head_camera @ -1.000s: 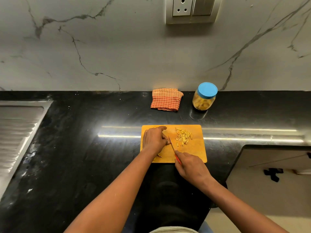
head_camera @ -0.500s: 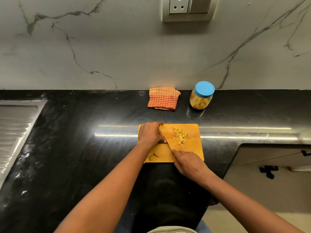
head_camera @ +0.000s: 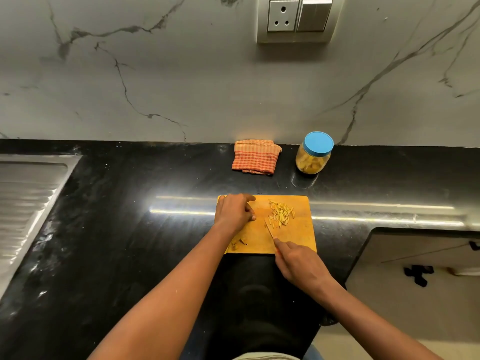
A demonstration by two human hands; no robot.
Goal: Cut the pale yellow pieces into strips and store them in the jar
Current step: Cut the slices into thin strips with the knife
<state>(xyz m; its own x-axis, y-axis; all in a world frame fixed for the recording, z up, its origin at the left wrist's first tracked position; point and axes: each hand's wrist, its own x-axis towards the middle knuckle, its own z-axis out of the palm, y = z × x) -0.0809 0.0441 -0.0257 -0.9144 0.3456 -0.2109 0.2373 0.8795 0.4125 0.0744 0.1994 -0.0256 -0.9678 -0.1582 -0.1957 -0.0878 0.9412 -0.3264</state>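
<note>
At near edge of the board (head_camera: 298, 240), right grip (head_camera: 301, 263) pinches the knife (head_camera: 269, 229), blade running far-left, tip just beside the strips (head_camera: 281, 213) at board's far-centre. Left grip (head_camera: 235, 211) is curled on board's left side; can't tell if it pins a piece. Jar (head_camera: 313, 155), lid on, stands well beyond board's far-right corner w/ open table (head_camera: 272, 185) between.

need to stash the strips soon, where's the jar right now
In the head view the jar stands right of centre at the back of the black counter by the wall, just right of the folded orange cloth and beyond the cutting board.
</note>
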